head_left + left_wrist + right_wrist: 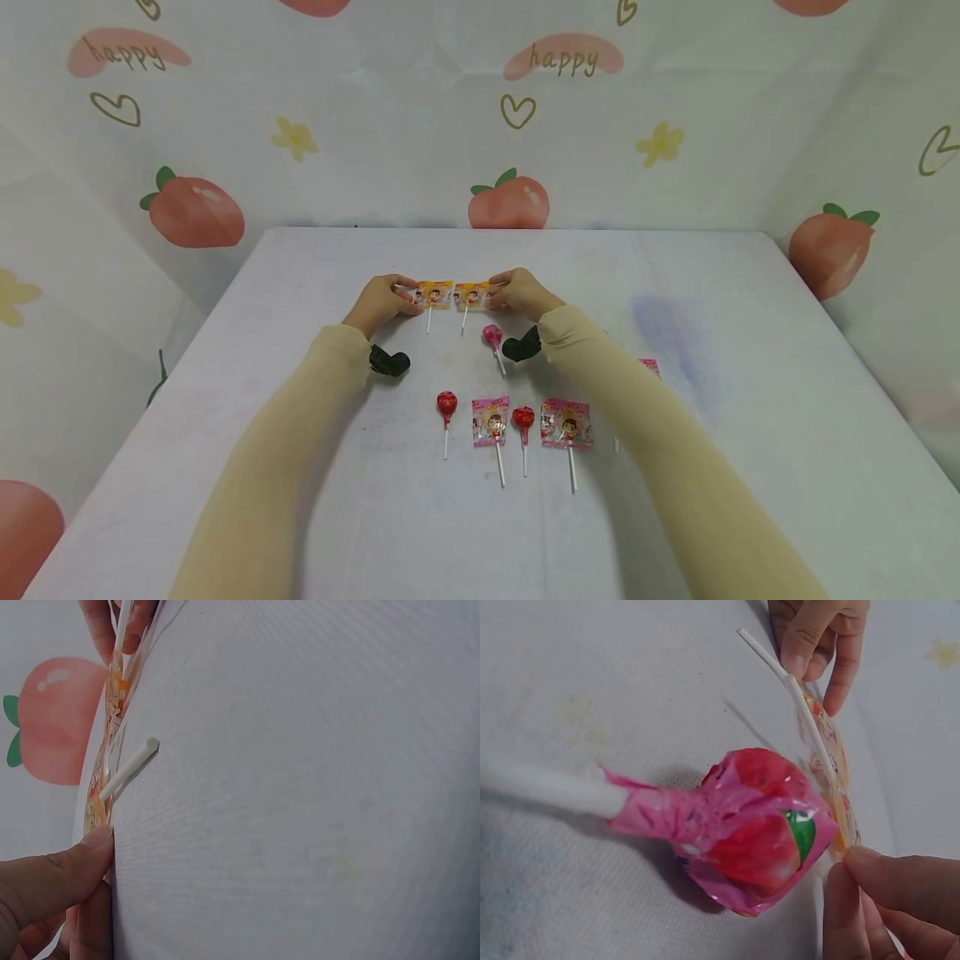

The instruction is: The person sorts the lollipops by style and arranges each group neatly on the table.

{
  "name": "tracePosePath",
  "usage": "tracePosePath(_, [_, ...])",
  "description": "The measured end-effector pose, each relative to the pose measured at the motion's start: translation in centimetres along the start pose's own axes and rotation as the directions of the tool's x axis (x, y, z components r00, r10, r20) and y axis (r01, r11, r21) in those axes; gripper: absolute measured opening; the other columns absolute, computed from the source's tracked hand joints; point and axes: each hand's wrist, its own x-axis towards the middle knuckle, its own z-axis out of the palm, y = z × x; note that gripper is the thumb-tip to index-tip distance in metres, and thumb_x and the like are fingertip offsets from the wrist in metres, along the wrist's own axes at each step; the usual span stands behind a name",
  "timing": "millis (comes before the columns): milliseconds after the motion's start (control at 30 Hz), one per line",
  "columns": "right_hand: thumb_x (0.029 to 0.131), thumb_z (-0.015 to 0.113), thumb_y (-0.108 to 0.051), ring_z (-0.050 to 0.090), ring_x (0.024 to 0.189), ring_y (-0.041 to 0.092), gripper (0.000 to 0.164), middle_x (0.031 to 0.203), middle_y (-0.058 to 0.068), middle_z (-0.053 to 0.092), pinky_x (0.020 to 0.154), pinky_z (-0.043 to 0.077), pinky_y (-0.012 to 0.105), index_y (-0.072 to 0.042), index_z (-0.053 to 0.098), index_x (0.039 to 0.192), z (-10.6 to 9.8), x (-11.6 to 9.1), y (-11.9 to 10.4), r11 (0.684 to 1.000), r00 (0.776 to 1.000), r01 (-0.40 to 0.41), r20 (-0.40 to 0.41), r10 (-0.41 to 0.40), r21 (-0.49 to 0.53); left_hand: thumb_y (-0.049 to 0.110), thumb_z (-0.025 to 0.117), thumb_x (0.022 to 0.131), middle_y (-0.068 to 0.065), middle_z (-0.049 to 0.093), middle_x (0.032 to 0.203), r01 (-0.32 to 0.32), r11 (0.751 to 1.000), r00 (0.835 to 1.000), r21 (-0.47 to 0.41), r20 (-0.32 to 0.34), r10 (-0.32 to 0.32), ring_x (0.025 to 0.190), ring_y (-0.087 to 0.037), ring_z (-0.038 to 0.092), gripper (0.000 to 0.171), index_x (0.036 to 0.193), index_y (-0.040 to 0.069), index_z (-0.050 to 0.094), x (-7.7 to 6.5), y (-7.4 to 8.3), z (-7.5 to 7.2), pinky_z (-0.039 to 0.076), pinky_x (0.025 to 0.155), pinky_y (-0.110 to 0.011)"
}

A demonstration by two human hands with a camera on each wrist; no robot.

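At the far middle of the table, two flat lollipops in yellow packets lie side by side, sticks toward me. My left hand [382, 302] pinches the outer edge of the left yellow lollipop [434, 293] between thumb and fingers. Likewise, my right hand [522, 293] pinches the outer edge of the right yellow lollipop [471, 296]. The left wrist view shows my left thumb [82, 859] at the packet's edge, its white stick [131, 769] pointing out. Just in front of my right hand lies a round pink lollipop [757, 832], large in the right wrist view.
Nearer on the white table [375, 525] lie a red lollipop [447, 405], a pink-packet lollipop [490, 422], another red lollipop [523, 417] and another pink-packet lollipop [566, 424]. One more pink packet [649, 365] is partly hidden behind my right sleeve. A patterned cloth hangs behind.
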Motion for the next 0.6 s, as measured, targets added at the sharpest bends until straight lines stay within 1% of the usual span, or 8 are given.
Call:
tracePosePath(167, [0.089, 0.062, 0.006, 0.055, 0.087, 0.011, 0.052, 0.128, 0.016, 0.058, 0.074, 0.050, 0.019, 0.001, 0.048, 0.139, 0.08, -0.12, -0.06, 1.000, 1.000, 0.001, -0.007, -0.001, -0.003, 0.009, 0.076, 0.083, -0.005, 0.057, 0.095, 0.004, 1.000, 1.000, 0.001, 0.000, -0.004, 0.091, -0.019, 0.048, 0.053, 0.132, 0.010, 0.057, 0.03, -0.05, 0.05, 0.039, 0.077, -0.026])
tracePosePath(267, [0.089, 0.062, 0.006, 0.055, 0.088, 0.011, 0.052, 0.125, 0.015, 0.059, 0.075, 0.050, 0.019, 0.001, 0.048, 0.139, 0.18, -0.19, -0.07, 1.000, 1.000, 0.007, -0.006, -0.007, 0.008, 0.010, 0.076, 0.083, -0.005, 0.056, 0.095, 0.002, 1.000, 1.000, 0.002, -0.003, -0.002, 0.090, -0.019, 0.048, 0.053, 0.132, 0.010, 0.057, 0.06, -0.08, 0.08, 0.039, 0.078, -0.027])
tracePosePath(467, [0.089, 0.062, 0.005, 0.055, 0.084, 0.009, 0.050, 0.112, 0.010, 0.060, 0.080, 0.051, 0.022, 0.002, 0.049, 0.138, 0.26, -0.11, 0.05, 1.000, 1.000, 0.025, -0.009, -0.025, 0.001, 0.009, 0.076, 0.082, -0.005, 0.056, 0.095, -0.015, 1.000, 1.000, 0.002, -0.006, 0.015, 0.091, -0.020, 0.047, 0.053, 0.131, 0.009, 0.058, 0.06, -0.02, 0.07, 0.039, 0.081, -0.028])
tracePosePath(600, [0.089, 0.063, 0.005, 0.055, 0.083, 0.009, 0.050, 0.112, 0.011, 0.060, 0.079, 0.051, 0.021, 0.002, 0.050, 0.137, 0.27, -0.13, 0.12, 0.999, 0.999, 0.034, -0.012, -0.034, -0.006, 0.008, 0.077, 0.081, -0.004, 0.056, 0.092, -0.022, 1.000, 1.000, -0.007, -0.005, 0.022, 0.091, -0.020, 0.047, 0.053, 0.131, 0.008, 0.058, 0.08, -0.06, 0.07, 0.039, 0.084, -0.030])
